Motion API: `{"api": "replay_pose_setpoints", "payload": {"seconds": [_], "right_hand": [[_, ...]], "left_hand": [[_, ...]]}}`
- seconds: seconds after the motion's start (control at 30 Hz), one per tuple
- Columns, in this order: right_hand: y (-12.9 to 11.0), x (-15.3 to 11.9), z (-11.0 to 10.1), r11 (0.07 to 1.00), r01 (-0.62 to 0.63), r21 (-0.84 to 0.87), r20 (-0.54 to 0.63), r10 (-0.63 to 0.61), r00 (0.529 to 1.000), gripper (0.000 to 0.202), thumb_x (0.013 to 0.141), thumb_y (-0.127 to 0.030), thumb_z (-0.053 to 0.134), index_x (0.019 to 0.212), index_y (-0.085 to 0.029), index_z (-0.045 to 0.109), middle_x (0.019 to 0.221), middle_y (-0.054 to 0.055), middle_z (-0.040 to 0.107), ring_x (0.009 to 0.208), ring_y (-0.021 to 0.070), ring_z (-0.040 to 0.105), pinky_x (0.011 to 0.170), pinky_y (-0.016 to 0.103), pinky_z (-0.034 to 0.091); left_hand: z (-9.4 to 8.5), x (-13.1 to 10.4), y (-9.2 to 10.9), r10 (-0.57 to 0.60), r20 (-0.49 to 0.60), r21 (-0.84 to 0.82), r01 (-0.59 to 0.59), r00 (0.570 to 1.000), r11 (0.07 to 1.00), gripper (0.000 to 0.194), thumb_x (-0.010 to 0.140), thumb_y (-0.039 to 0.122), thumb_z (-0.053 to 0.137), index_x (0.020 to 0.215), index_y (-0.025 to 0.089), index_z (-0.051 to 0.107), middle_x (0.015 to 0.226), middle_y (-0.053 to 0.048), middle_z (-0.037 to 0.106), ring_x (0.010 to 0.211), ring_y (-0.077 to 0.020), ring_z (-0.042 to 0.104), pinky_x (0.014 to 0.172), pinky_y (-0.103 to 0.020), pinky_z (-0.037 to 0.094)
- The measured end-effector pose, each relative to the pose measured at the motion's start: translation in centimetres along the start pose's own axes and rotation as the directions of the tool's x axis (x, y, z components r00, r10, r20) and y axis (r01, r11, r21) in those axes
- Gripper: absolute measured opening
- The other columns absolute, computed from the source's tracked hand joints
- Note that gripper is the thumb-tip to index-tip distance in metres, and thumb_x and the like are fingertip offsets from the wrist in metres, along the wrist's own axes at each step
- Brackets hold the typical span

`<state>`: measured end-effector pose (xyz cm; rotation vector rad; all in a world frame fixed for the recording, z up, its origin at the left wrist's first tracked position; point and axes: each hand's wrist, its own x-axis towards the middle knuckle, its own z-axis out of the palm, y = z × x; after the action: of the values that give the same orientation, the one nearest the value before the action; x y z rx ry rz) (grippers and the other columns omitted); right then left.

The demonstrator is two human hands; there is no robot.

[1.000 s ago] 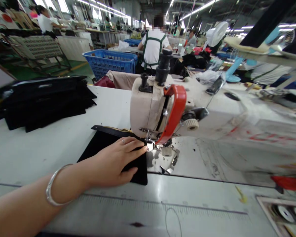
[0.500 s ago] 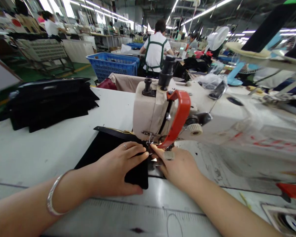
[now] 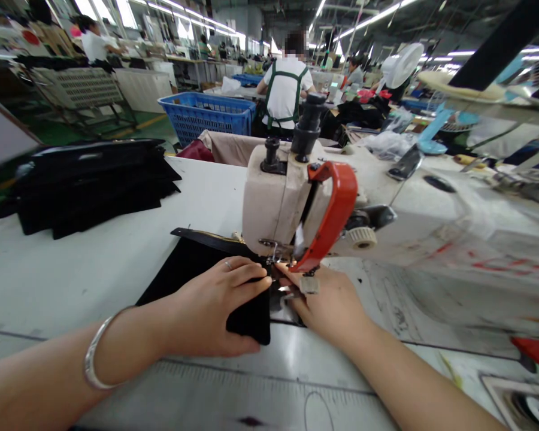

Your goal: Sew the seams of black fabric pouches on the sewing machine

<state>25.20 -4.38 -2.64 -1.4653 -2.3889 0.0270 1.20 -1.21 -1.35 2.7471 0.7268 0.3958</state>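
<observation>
A black fabric piece (image 3: 170, 278), with a gold zipper (image 3: 227, 237) along its far edge, lies flat on the sewing machine's bed. Its right edge runs beside the needle and presser foot (image 3: 272, 260). My left hand (image 3: 211, 305) rests on top of the piece, fingers stretched toward the needle and thumb spread near the front corner. From the other side, my right hand (image 3: 335, 302) reaches in with fingers extended close to the presser foot. The red guard (image 3: 330, 209) and the machine head (image 3: 269, 197) partly cover those fingertips. Whether they touch the fabric I cannot tell.
A stack of black pieces (image 3: 94, 185) sits on the table at left. Beyond the table stand a blue basket (image 3: 206, 117) and a person in a white shirt (image 3: 287, 90). Thread stands (image 3: 467, 87) rise at right. A ruler scale (image 3: 233, 374) marks the front edge.
The view has shifted slightly, so the machine appears a little farther right. Both hands and the fabric piece keep nearly the same places by the needle.
</observation>
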Motion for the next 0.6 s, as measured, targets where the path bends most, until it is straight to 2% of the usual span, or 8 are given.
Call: {"api": "replay_pose_setpoints", "payload": {"seconds": [0.07,0.13,0.2,0.3,0.43,0.6], "right_hand": [[0.6,-0.2,-0.4,0.993,-0.055,0.109,-0.182,0.074,0.981,0.018,0.087,-0.023,0.053,0.089,-0.02,0.07,0.082,0.007,0.072,0.073,0.022,0.066,0.063,0.031,0.05],[1.2,-0.3,-0.8,0.974,-0.166,0.155,-0.348,0.211,0.914,0.017,0.086,-0.028,0.056,0.076,-0.021,0.067,0.066,0.004,0.067,0.059,0.0194,0.062,0.056,0.028,0.046],[1.5,-0.2,-1.1,0.957,-0.259,0.134,-0.417,0.291,0.861,0.02,0.084,-0.031,0.055,0.066,-0.022,0.06,0.055,0.003,0.061,0.049,0.0184,0.055,0.048,0.028,0.039],[1.4,0.0,-1.1,0.955,-0.275,0.106,-0.407,0.295,0.865,0.019,0.079,-0.03,0.049,0.062,-0.024,0.054,0.052,0.003,0.057,0.047,0.0188,0.052,0.045,0.028,0.033],[1.1,0.2,-0.7,0.951,-0.289,0.11,-0.408,0.309,0.859,0.014,0.074,-0.029,0.047,0.062,-0.024,0.05,0.052,0.003,0.056,0.046,0.0193,0.049,0.046,0.028,0.03],[1.6,0.1,-1.1,0.948,-0.28,0.15,-0.37,0.317,0.873,0.025,0.081,-0.032,0.051,0.058,-0.024,0.049,0.047,0.0,0.051,0.042,0.0161,0.044,0.043,0.027,0.029]], "left_hand": [[-0.1,0.0,-0.1,-0.008,0.009,-0.001,0.008,1.0,1.0,0.073,0.069,0.047,0.079,0.131,0.013,0.058,0.128,-0.014,0.063,0.122,-0.0349,0.055,0.105,-0.049,0.047],[-0.1,0.0,-0.1,-0.01,0.019,-0.003,0.01,1.0,1.0,0.074,0.07,0.046,0.079,0.132,0.012,0.058,0.13,-0.015,0.062,0.123,-0.0355,0.054,0.105,-0.049,0.047],[-0.1,0.0,-0.2,-0.013,0.023,-0.001,0.013,1.0,1.0,0.075,0.07,0.047,0.078,0.133,0.012,0.057,0.132,-0.016,0.061,0.124,-0.0359,0.053,0.106,-0.048,0.047],[0.0,0.0,-0.2,-0.012,0.019,-0.009,0.012,1.0,1.0,0.073,0.071,0.047,0.077,0.133,0.013,0.057,0.132,-0.015,0.061,0.125,-0.0353,0.053,0.106,-0.048,0.046],[0.1,-0.3,-0.1,-0.009,0.001,-0.028,0.009,1.0,1.0,0.074,0.071,0.046,0.076,0.135,0.014,0.056,0.134,-0.015,0.06,0.127,-0.0351,0.051,0.107,-0.048,0.046],[0.0,-0.4,0.1,-0.016,0.031,0.01,0.016,0.999,1.0,0.074,0.071,0.046,0.076,0.135,0.014,0.056,0.133,-0.014,0.06,0.126,-0.0351,0.052,0.106,-0.047,0.047]]}}
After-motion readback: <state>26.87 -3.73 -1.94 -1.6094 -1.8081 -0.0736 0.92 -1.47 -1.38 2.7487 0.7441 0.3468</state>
